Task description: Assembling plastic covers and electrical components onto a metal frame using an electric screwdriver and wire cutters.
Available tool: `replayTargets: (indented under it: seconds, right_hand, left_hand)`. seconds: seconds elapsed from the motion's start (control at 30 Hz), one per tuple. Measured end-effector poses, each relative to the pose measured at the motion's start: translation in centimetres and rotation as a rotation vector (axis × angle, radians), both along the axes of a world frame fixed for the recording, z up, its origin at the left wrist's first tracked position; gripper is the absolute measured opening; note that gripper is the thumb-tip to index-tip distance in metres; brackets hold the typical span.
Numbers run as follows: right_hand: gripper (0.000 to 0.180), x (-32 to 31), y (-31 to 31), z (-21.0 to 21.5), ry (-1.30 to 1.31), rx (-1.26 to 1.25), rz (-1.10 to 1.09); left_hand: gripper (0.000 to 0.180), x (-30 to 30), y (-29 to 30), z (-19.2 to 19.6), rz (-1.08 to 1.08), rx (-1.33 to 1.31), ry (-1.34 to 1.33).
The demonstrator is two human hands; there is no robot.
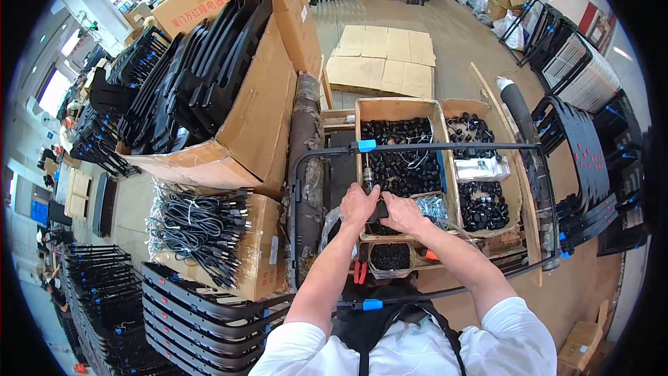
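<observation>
Above parts boxes [400,108], both hands [381,209] grip small black part [378,210] w/ black frame [445,147] around.

Wooden workbench [532,226], open wooden boxes [398,108] of small black parts, red-handled pliers [360,271], black tube frame [445,147] across it

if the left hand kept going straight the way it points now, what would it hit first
The left hand points up the picture, away from the person. Just past its fingers is the metal-tipped tool it seems to grip, then the wooden box of small black parts. Depth is unclear, so it might pass above them.
</observation>
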State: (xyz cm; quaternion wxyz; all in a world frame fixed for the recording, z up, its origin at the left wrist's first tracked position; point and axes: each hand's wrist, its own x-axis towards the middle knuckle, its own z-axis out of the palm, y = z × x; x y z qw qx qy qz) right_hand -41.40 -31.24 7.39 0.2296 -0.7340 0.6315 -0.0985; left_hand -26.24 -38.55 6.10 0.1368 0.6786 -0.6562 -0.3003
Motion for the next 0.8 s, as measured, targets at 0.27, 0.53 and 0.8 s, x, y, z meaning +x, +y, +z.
replayTargets:
  seconds: [0.27,0.53,0.8]
  right_hand:
    - [0.068,-0.6,-0.5,-0.9,-0.055,-0.051,-0.025]
    - [0.076,-0.9,-1.2,-1.3,-0.064,-0.034,-0.032]
    - [0.073,-0.9,-2.0,-0.2,-0.044,-0.007,-0.037]
  left_hand:
    - [0.070,-0.6,-1.1,0.8,-0.013,0.091,-0.033]
    - [0.070,-1.1,-1.8,1.1,-0.001,0.131,-0.043]
    - [0.071,-1.5,-2.7,0.9,0.020,0.130,-0.052]
